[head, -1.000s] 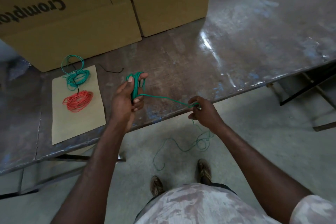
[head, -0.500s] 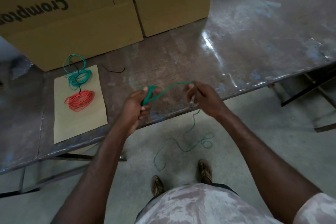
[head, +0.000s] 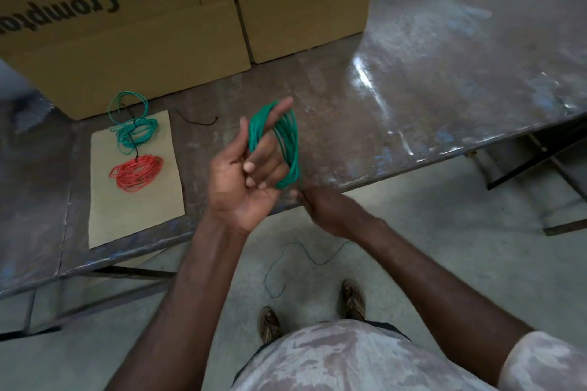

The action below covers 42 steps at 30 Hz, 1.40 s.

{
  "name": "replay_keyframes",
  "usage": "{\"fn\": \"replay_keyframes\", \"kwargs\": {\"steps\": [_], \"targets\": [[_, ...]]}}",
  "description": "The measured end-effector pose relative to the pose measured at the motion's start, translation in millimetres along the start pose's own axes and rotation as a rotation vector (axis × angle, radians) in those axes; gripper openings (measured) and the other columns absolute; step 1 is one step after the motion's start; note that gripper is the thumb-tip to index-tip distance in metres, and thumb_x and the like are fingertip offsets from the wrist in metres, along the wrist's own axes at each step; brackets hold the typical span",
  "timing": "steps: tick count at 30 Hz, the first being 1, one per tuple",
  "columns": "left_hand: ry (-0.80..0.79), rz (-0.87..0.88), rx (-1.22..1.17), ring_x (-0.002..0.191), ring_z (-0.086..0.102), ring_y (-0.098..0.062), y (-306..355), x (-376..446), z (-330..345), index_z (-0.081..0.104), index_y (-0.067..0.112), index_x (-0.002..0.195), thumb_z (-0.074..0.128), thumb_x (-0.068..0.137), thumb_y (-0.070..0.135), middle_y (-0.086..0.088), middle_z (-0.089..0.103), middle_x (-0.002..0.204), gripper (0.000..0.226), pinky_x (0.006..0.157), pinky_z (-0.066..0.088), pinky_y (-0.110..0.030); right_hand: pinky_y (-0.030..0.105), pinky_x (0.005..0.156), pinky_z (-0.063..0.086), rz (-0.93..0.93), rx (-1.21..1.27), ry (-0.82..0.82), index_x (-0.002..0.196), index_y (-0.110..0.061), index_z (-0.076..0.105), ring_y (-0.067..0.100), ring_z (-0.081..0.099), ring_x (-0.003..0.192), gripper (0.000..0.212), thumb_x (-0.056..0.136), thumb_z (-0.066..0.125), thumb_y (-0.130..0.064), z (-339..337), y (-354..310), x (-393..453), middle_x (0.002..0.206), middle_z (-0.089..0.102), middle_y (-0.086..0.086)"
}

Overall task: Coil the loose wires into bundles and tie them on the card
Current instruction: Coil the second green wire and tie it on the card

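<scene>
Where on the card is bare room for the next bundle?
The near half of the card, between the red bundle and the table edge, is bare. The far end is crowded: the green bundle sits just beyond the red.

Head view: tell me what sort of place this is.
Probably a workshop or small factory packing area. A worn, scratched metal table stands on a bare concrete floor, and large printed cardboard cartons are stacked on it behind wire bundles laid on a card.
</scene>
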<state>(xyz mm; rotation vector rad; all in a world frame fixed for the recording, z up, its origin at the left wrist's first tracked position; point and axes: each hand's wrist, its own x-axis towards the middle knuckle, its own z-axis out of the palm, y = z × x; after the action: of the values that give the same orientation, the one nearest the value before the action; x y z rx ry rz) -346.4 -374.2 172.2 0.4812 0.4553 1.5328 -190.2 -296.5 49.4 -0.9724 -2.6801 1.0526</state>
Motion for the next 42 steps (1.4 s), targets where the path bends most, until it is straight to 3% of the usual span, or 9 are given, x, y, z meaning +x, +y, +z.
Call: {"fn": "replay_keyframes", "kwargs": {"steps": [6,9,14,19,23,26,30,37,42], "targets": [[0.409,0.291,0.614,0.045,0.033,-0.011,22.2,27.5,-19.2,0.054,0.010,0.151,0.028,0.117,0.041,0.000,0.044,0.059,0.053,0.048,0.033,-0.027,0.046,0.064,0.049,-0.116,0.026,0.022,0.127,-0.027,0.041,0.040,0.067,0.087,0.026,0.113,0.030,-0.045,5.8,-36.0,-35.1,0.093,0.069,0.012],[0.529,0.357,1.041,0.047,0.048,-0.018,21.1,33.0,-38.9,0.062,0.027,0.126,0.031,0.117,0.042,-0.004,0.056,0.061,0.036,0.051,0.043,-0.032,0.048,0.059,0.050,-0.149,-0.006,0.107,0.126,-0.026,0.045,0.043,0.066,0.076,0.023,0.113,0.032,-0.040,-8.2,-47.8,-33.5,0.083,0.068,0.014],[0.490,0.107,1.567,0.051,0.063,-0.019,-5.6,30.6,-67.4,0.055,0.013,0.090,0.036,0.114,0.049,-0.003,0.063,0.061,0.047,0.057,0.056,-0.044,0.039,0.060,0.048,-0.262,0.045,0.276,0.115,-0.029,0.057,0.028,0.063,0.072,0.012,0.110,0.047,-0.034,-40.5,-59.7,-21.8,0.084,0.069,0.005],[0.350,-0.114,1.162,0.041,0.039,-0.012,-23.4,11.1,-69.5,0.064,0.007,0.091,0.045,0.107,0.049,0.001,0.044,0.052,0.049,0.047,0.033,-0.025,0.044,0.074,0.053,-0.195,0.054,0.318,0.102,-0.016,0.065,0.019,0.062,0.079,0.022,0.107,0.052,-0.033,-77.1,-25.4,-3.7,0.089,0.065,0.000],[0.207,-0.262,0.654,0.039,0.019,-0.007,-36.1,-4.5,-42.9,0.079,0.017,0.098,0.037,0.114,0.032,0.002,0.030,0.047,0.047,0.044,0.013,-0.024,0.019,0.067,0.045,-0.206,0.206,0.340,0.101,-0.011,0.064,0.002,0.059,0.077,0.010,0.105,0.062,-0.019,-89.6,-17.4,0.3,0.090,0.063,-0.001],[0.101,-0.269,0.401,0.040,0.009,-0.008,-30.1,-6.5,-29.2,0.064,-0.001,0.139,0.030,0.114,0.034,0.001,0.017,0.048,0.054,0.042,0.010,-0.027,0.019,0.068,0.042,-0.174,0.353,0.401,0.101,-0.012,0.063,0.003,0.055,0.074,0.006,0.106,0.060,-0.015,-82.7,-7.8,5.8,0.089,0.062,-0.008],[0.057,-0.101,0.241,0.038,0.013,-0.007,-12.4,-3.8,-10.3,0.051,-0.002,0.151,0.025,0.115,0.036,0.004,0.023,0.048,0.058,0.041,0.015,-0.023,0.026,0.062,0.044,-0.034,0.544,0.381,0.100,-0.017,0.063,0.006,0.053,0.063,0.006,0.105,0.061,-0.014,-66.7,7.0,5.3,0.083,0.064,-0.005],[0.326,0.284,0.402,0.051,0.051,-0.012,14.7,24.7,-4.5,0.051,0.001,0.152,0.026,0.117,0.043,-0.002,0.058,0.065,0.060,0.052,0.045,-0.024,0.032,0.045,0.041,0.042,0.795,0.127,0.093,-0.006,0.062,0.022,0.049,0.049,0.014,0.105,0.064,-0.012,-33.9,-9.1,-13.1,0.083,0.069,0.021],[0.493,0.397,1.003,0.066,0.074,-0.029,17.1,40.3,-28.1,0.059,0.024,0.114,0.027,0.118,0.037,-0.014,0.074,0.079,0.034,0.065,0.063,-0.044,0.026,0.049,0.029,0.037,0.980,-0.180,0.097,0.005,0.065,0.016,0.038,0.050,0.014,0.101,0.068,-0.009,-44.2,-24.3,-24.6,0.080,0.070,0.020]]}}
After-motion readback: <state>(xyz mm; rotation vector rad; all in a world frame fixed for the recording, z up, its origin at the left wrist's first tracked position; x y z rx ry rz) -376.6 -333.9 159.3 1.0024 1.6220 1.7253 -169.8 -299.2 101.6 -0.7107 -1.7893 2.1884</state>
